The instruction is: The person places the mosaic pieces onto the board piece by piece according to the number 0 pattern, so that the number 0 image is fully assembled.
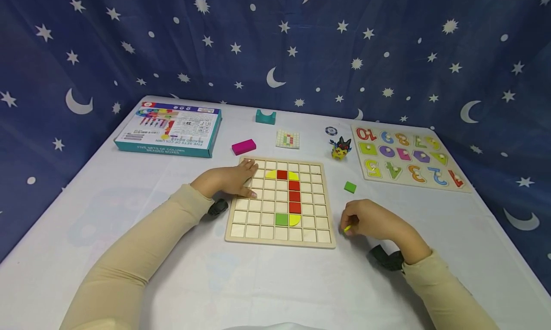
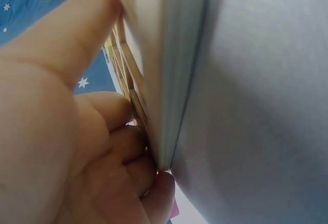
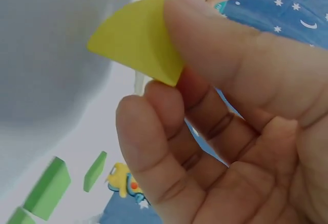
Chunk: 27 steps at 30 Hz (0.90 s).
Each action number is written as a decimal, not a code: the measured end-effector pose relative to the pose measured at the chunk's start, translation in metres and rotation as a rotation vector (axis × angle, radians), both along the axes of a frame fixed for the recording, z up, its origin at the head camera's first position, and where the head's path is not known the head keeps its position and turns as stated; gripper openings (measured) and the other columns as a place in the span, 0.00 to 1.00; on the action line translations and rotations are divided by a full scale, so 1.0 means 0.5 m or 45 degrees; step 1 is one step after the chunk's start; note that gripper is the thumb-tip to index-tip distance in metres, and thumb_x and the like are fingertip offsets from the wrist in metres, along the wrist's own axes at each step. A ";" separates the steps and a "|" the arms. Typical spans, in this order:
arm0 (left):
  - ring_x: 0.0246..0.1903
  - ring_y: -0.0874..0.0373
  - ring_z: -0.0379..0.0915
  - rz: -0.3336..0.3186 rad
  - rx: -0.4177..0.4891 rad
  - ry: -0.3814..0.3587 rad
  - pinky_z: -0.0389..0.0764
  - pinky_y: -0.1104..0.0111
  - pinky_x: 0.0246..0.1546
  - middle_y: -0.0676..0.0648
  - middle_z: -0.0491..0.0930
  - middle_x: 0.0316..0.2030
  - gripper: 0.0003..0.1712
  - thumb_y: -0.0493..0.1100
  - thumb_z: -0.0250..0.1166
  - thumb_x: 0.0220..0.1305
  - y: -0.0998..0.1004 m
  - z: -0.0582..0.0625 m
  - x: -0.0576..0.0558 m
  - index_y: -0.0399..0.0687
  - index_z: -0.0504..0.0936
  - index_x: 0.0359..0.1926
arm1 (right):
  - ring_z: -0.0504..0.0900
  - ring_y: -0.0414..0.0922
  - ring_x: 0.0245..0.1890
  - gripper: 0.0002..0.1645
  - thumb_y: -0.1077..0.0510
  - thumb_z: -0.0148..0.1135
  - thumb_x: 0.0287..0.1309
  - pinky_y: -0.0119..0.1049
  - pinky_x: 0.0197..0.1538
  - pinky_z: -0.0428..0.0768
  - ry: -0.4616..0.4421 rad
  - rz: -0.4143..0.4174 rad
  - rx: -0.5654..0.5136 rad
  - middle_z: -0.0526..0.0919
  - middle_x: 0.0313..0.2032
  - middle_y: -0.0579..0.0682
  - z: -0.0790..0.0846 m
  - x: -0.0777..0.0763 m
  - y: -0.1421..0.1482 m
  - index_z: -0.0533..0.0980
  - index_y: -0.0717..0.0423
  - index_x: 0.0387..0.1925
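My left hand [image 1: 236, 178] rests on the left edge of a wooden grid board [image 1: 241, 239], fingers spread over its upper left squares. In the left wrist view, the left fingers [image 2: 130, 137] lie along the board's rim. On the grid sit red square tiles [image 1: 294, 196], yellow quarter-circle tiles [image 1: 294, 219] and one green square tile [image 1: 281, 219]. To the right of the board, just above the table, my right hand [image 1: 370, 220] pinches another yellow quarter-circle tile [image 3: 136, 39] between thumb and fingers. Loose green tiles [image 3: 48, 188] lie nearby.
Behind the board are a small pattern card [image 1: 287, 139], a magenta block [image 1: 244, 147] and a teal block [image 1: 265, 117]. A toy figure [image 1: 341, 148] and a round chip [image 1: 331, 130] stand right of them. A boxed set [image 1: 168, 129] lies left, a number puzzle [image 1: 404, 158] right.
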<state>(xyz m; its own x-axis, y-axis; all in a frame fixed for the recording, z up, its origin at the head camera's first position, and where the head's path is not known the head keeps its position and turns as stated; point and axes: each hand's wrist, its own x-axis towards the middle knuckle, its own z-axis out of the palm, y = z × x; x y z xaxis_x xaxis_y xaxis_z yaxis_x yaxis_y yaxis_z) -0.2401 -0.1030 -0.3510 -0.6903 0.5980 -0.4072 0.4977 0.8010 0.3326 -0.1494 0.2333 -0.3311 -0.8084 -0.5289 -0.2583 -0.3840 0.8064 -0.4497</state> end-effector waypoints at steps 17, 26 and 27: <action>0.70 0.42 0.24 -0.005 -0.004 -0.007 0.40 0.53 0.69 0.34 0.33 0.71 0.52 0.58 0.56 0.62 -0.002 -0.008 -0.006 0.33 0.39 0.70 | 0.71 0.40 0.26 0.08 0.66 0.66 0.48 0.32 0.30 0.71 -0.074 0.023 -0.122 0.75 0.21 0.42 0.011 -0.059 -0.077 0.76 0.51 0.23; 0.70 0.41 0.25 -0.017 0.002 0.001 0.40 0.52 0.69 0.33 0.33 0.70 0.51 0.58 0.56 0.63 -0.002 -0.004 -0.004 0.32 0.39 0.70 | 0.72 0.39 0.25 0.05 0.67 0.65 0.49 0.31 0.30 0.73 -0.079 0.143 -0.204 0.77 0.23 0.44 0.016 -0.089 -0.154 0.78 0.55 0.27; 0.70 0.41 0.25 -0.019 0.000 0.001 0.40 0.52 0.69 0.33 0.33 0.70 0.51 0.58 0.56 0.63 -0.002 -0.003 -0.004 0.32 0.39 0.70 | 0.72 0.39 0.25 0.04 0.66 0.65 0.49 0.31 0.30 0.73 -0.088 0.155 -0.209 0.77 0.23 0.44 0.016 -0.092 -0.162 0.78 0.55 0.27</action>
<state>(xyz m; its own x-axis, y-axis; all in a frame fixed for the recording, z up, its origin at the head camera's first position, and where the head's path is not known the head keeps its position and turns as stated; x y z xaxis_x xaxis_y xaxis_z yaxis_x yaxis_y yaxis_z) -0.2423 -0.1038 -0.3527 -0.6815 0.6085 -0.4066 0.5101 0.7934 0.3323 -0.1952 0.1521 -0.3232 -0.7195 -0.6609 -0.2132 -0.4375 0.6698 -0.6000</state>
